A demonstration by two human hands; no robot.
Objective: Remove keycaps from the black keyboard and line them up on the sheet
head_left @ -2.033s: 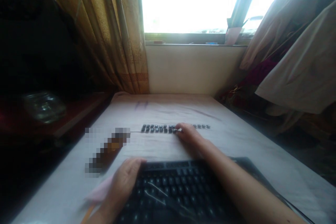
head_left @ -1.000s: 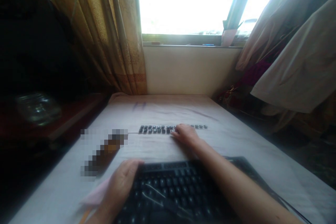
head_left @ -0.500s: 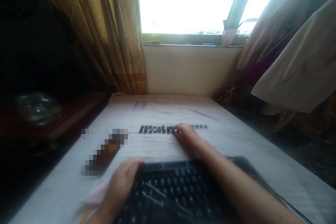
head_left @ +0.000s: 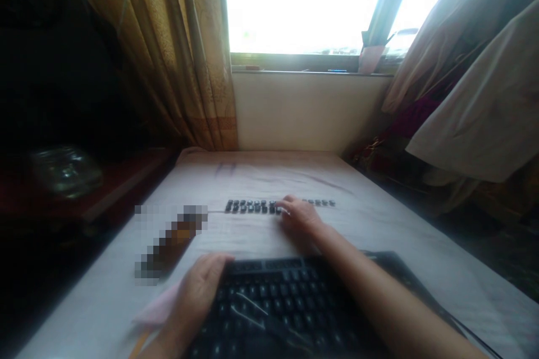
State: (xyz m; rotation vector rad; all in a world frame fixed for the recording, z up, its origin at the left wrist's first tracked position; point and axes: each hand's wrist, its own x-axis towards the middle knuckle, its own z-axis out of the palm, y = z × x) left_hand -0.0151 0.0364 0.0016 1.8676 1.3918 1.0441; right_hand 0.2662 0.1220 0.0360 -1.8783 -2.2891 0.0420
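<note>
A black keyboard (head_left: pixel 295 308) lies at the near edge of a white-covered table (head_left: pixel 379 224). My left hand (head_left: pixel 197 291) grips the keyboard's left end, fingers curled over its top corner. My right hand (head_left: pixel 301 217) reaches forward to a double row of loose black keycaps (head_left: pixel 252 206) laid out on the cloth, its fingertips pinched at the row's right end. What the fingertips hold is too small to make out. More keycaps (head_left: pixel 322 202) continue in a thinner row beyond the hand.
A blurred-out brown object (head_left: pixel 172 238) lies left of the keycaps. A pink cloth (head_left: pixel 158 309) sits under my left wrist. Curtains (head_left: pixel 189 50) hang left and right of a bright window; a glass jar (head_left: pixel 65 171) stands on a dark shelf at left.
My right hand has stayed at the right end of the keycap rows, shifting only slightly. My left hand has kept its hold on the keyboard.
</note>
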